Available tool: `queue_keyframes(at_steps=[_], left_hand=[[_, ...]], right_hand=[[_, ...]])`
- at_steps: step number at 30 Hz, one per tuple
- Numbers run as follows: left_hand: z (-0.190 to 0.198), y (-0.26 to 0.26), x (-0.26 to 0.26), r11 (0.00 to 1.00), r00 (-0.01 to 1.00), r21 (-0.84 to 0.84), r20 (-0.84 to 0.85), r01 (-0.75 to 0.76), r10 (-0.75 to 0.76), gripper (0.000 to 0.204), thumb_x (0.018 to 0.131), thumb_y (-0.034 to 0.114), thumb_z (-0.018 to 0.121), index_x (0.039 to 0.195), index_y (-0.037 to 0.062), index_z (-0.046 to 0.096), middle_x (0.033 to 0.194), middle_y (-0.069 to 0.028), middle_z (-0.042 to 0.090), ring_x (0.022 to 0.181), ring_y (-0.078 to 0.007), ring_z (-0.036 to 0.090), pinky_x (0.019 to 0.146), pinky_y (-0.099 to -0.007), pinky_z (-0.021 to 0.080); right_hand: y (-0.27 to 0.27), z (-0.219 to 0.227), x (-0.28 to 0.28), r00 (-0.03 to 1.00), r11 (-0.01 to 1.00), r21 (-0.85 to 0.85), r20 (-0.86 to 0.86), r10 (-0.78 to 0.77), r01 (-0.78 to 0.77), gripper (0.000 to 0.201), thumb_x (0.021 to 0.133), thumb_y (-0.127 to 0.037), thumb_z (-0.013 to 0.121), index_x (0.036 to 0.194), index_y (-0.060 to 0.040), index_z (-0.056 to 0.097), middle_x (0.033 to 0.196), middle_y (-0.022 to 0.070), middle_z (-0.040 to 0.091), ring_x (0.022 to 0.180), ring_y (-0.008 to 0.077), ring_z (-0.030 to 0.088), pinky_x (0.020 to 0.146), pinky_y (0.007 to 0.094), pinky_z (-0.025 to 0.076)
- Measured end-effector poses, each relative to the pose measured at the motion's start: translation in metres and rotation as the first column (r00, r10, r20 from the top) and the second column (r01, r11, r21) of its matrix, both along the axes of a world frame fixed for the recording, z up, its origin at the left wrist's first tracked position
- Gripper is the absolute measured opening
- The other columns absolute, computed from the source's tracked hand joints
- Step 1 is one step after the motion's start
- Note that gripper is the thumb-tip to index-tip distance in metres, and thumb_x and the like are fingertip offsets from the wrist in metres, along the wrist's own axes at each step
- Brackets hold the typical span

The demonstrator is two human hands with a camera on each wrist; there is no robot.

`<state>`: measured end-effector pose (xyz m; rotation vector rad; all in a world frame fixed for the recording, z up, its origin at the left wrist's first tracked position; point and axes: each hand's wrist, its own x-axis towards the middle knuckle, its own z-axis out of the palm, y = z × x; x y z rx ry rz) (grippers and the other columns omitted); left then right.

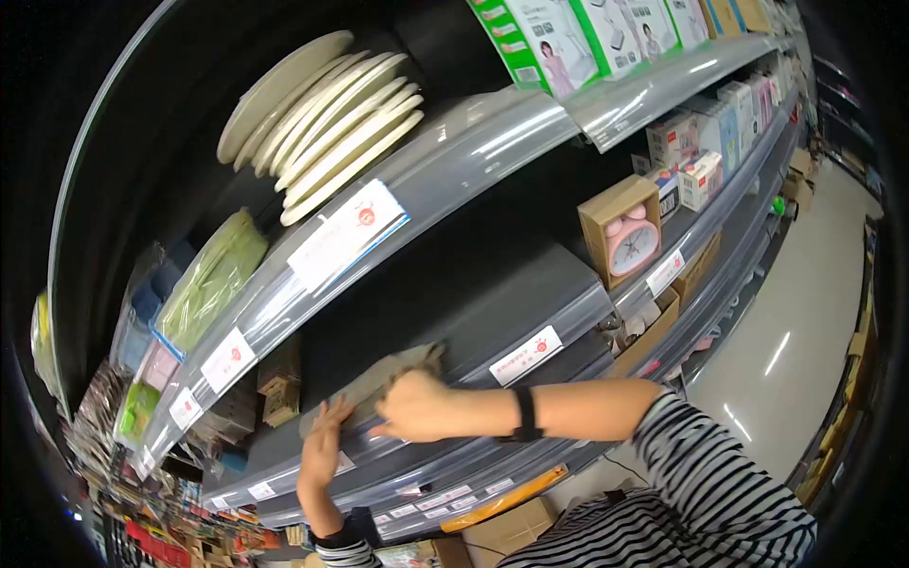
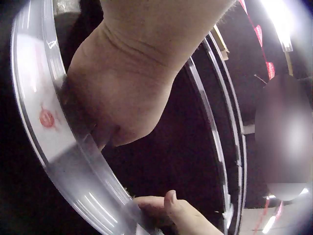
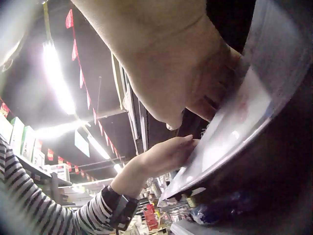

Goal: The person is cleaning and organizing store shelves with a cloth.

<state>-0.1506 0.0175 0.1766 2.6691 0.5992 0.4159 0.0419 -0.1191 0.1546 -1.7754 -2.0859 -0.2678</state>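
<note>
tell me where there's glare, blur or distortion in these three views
Head view: fisheye bends the grey shelf edges, black vignette corners, glare on the pale floor. Left wrist view: the left hand fills the frame, soft; a blurred patch at right. Right wrist view: the ceiling strip light blows out white.

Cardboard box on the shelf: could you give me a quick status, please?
Both hands on it: right hand grips the cardboard box, left hand flat against its end. Clear shelf lip in front.

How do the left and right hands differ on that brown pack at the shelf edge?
The left hand has its fingers spread, lying flat against the brown pack; the right hand is curled, gripping it. The left hand sits lower and further left than the right. Both touch the pack at the shelf rail.
</note>
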Motion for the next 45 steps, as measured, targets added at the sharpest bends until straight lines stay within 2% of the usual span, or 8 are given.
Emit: queue_keyframes(at_steps=[9, 19, 23, 30, 34, 38, 42, 45], left_hand=[[0.017, 0.050, -0.006, 0.991, 0.959, -0.005, -0.254, -0.130, 0.125, 0.045, 0.097, 0.027, 0.030, 0.128, 0.0018, 0.050, 0.141, -0.0180, 0.037, 0.136, -0.0351, 0.024, 0.113, -0.0409, 0.013], [0.034, -0.049, 0.222, 0.899, 0.797, 0.133, -0.529, 0.418, -0.292, 0.060, 0.094, 0.042, 0.033, 0.138, 0.0015, 0.036, 0.145, -0.0213, 0.027, 0.135, -0.0335, 0.027, 0.111, -0.0357, 0.022], [0.045, -0.073, 0.284, 0.915, 0.699, -0.140, -0.605, 0.379, -0.382, 0.065, 0.091, 0.048, 0.035, 0.133, -0.0015, 0.040, 0.145, -0.0238, 0.026, 0.136, -0.0344, 0.023, 0.112, -0.0358, 0.020], [0.050, -0.093, 0.221, 0.732, 0.555, -0.035, -0.627, 0.681, -0.547, 0.061, 0.092, 0.034, 0.029, 0.145, 0.0047, 0.018, 0.145, -0.0346, 0.001, 0.134, -0.0479, 0.015, 0.112, -0.0444, 0.016], [0.052, -0.090, 0.221, 0.757, 0.553, -0.043, -0.656, 0.652, -0.514, 0.060, 0.092, 0.035, 0.025, 0.144, 0.0044, 0.020, 0.147, -0.0292, 0.005, 0.136, -0.0429, 0.011, 0.113, -0.0443, 0.012], [0.040, -0.064, 0.267, 0.787, 0.577, -0.074, -0.638, 0.613, -0.509, 0.064, 0.092, 0.043, 0.025, 0.143, 0.0050, 0.024, 0.149, -0.0237, 0.012, 0.140, -0.0375, 0.006, 0.113, -0.0441, 0.014], [0.060, -0.050, 0.318, 0.960, 0.583, -0.129, -0.772, 0.247, -0.254, 0.063, 0.084, 0.054, 0.042, 0.131, 0.0125, 0.050, 0.135, -0.0121, 0.047, 0.113, -0.0317, 0.050, 0.091, -0.0416, 0.043], [0.072, -0.055, 0.333, 0.979, 0.552, -0.032, -0.822, 0.201, -0.140, 0.062, 0.085, 0.051, 0.051, 0.135, 0.0150, 0.045, 0.138, -0.0139, 0.043, 0.115, -0.0267, 0.049, 0.084, -0.0352, 0.047]], right_hand=[[0.048, 0.002, -0.011, 0.997, 0.986, 0.157, -0.050, 0.059, -0.051, 0.064, 0.085, -0.059, 0.045, 0.065, -0.0037, 0.069, 0.065, 0.0146, 0.065, 0.068, 0.0303, 0.065, 0.063, 0.0392, 0.051], [-0.093, 0.029, 0.153, 0.882, 0.879, 0.077, -0.014, -0.471, 0.471, 0.061, 0.091, -0.051, 0.041, 0.066, -0.0031, 0.068, 0.065, 0.0190, 0.063, 0.067, 0.0348, 0.065, 0.061, 0.0429, 0.052], [-0.126, 0.004, 0.196, 0.882, 0.866, 0.188, -0.008, -0.471, 0.464, 0.043, 0.090, -0.041, 0.048, 0.080, -0.0030, 0.066, 0.071, 0.0175, 0.064, 0.069, 0.0354, 0.063, 0.064, 0.0440, 0.050], [-0.161, 0.014, 0.172, 0.918, 0.905, 0.184, 0.032, -0.394, 0.382, 0.046, 0.090, -0.044, 0.047, 0.094, -0.0018, 0.065, 0.082, 0.0176, 0.065, 0.077, 0.0358, 0.063, 0.071, 0.0440, 0.049], [-0.148, 0.018, 0.184, 0.928, 0.930, -0.030, 0.082, -0.364, 0.367, 0.058, 0.089, -0.051, 0.042, 0.108, 0.0017, 0.057, 0.103, 0.0214, 0.059, 0.096, 0.0358, 0.056, 0.083, 0.0418, 0.045], [-0.096, 0.047, 0.196, 0.852, 0.617, -0.607, 0.219, -0.476, 0.501, 0.094, 0.085, -0.071, 0.029, 0.141, 0.0040, 0.023, 0.140, 0.0282, 0.033, 0.133, 0.0361, 0.031, 0.109, 0.0384, 0.025], [-0.035, 0.054, 0.237, 0.871, 0.518, -0.757, 0.135, -0.472, 0.398, 0.062, 0.085, -0.057, 0.045, 0.125, -0.0105, 0.056, 0.128, 0.0152, 0.053, 0.115, 0.0289, 0.053, 0.095, 0.0380, 0.041], [-0.037, 0.088, 0.222, 0.734, 0.470, -0.713, 0.092, -0.673, 0.520, 0.045, 0.075, -0.037, 0.067, 0.109, -0.0084, 0.066, 0.110, 0.0132, 0.064, 0.099, 0.0287, 0.063, 0.084, 0.0399, 0.050]])
